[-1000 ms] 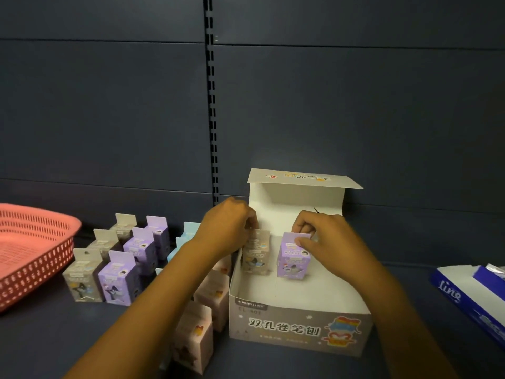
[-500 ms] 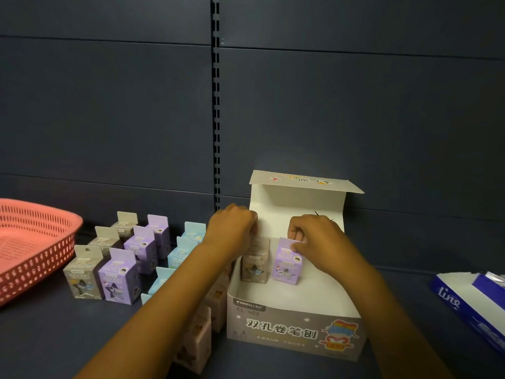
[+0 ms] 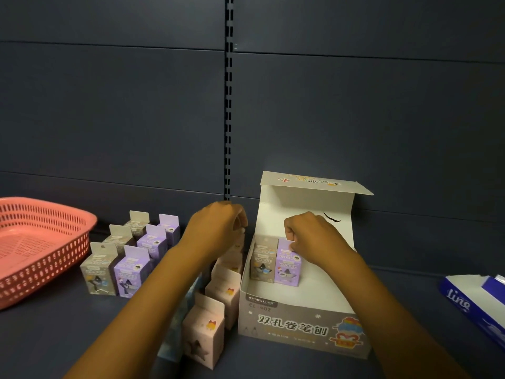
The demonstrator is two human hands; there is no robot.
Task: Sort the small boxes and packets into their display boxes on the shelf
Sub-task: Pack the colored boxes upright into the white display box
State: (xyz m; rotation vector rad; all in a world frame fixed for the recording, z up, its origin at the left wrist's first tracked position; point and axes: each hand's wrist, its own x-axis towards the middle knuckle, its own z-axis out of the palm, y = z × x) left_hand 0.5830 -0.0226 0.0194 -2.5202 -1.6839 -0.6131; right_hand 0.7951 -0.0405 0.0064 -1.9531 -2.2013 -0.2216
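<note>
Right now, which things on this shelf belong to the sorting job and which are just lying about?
Part of the job:
display box
grey small box and purple small box inside it
pink small boxes
grey and purple small boxes in rows
right hand on the purple one
left hand

Lying about:
pink basket
blue box

Three grey boxes (image 3: pixel 98 272) outside, three purple (image 3: pixel 131 274), perhaps four pink (image 3: pixel 203 337).

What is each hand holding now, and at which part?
The right hand pinches the purple small box at its top, inside the display box. The left hand is curled over the pink boxes; whether it grips one cannot be told.
</note>
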